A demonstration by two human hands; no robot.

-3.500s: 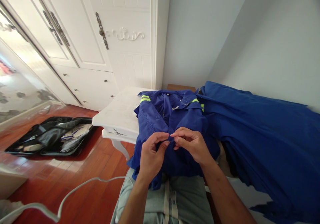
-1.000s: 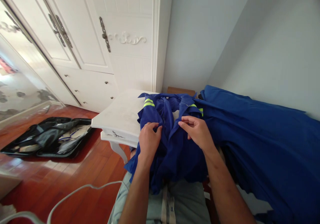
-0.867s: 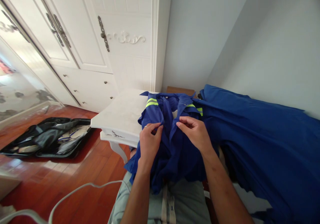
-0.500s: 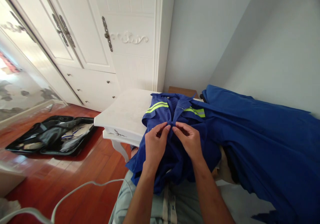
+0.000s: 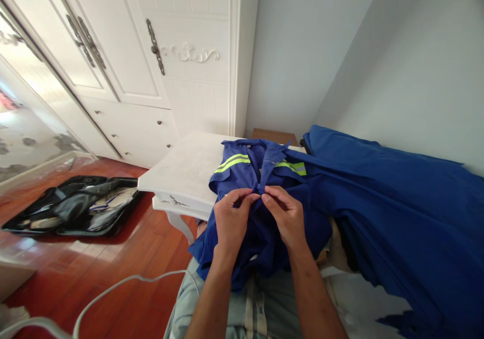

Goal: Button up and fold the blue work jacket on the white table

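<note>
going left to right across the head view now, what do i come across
Open suitcase → white table → left hand → right hand → big spread of blue cloth at the far right.

We logged a royal-blue collared cloth jacket [image 5: 260,223] with fluorescent yellow-green bands [image 5: 235,164], each split by a grey stripe [image 5: 234,161]. We also noted plain blue draped cloth [image 5: 401,218], a white curved-leg table [image 5: 181,165], a white panelled wardrobe [image 5: 121,41] with dark bronze-toned metal handles [image 5: 155,47], red-brown wooden floorboards [image 5: 143,250], a black rectangular suitcase [image 5: 113,231] and pale grey walls [image 5: 302,51].
</note>
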